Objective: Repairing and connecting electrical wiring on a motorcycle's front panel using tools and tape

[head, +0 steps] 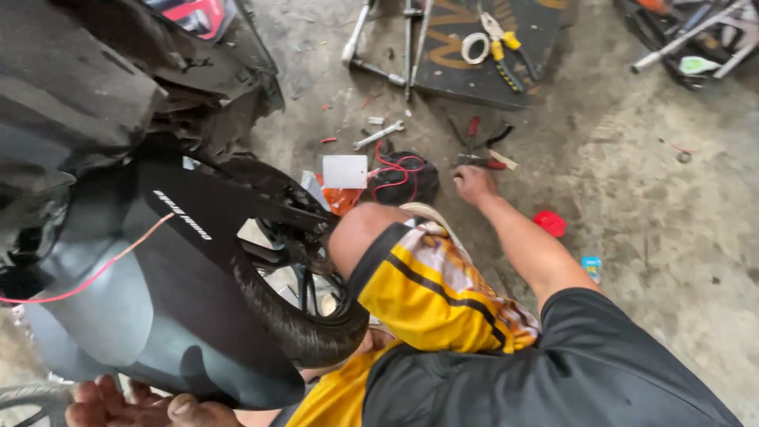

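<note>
You are crouched beside the scooter (142, 261), its dark rear fender and tyre filling the left of the view, with a thin red wire (118, 257) trailing across the fender. Everything else sits relative to that tyre. Your left hand (150, 407) is below the fender's lower edge, fingers curled loosely against it; it seems to steady the panel, though you cannot tell if it truly grips anything (the fingertips are half out of frame). Your right hand (474, 183) stretches well away from the tyre, out to the concrete floor (632, 198), and rests on the red-handled pliers (478, 150), fingers bent over them but not visibly closed around the handles. Nearer the tyre lie a black bundle with red wire (403, 178) and a white card (345, 171), kept within arm's reach. Beyond them a small spanner (378, 135) lies flat, and a red cap (549, 224) sits beside your forearm.
</note>
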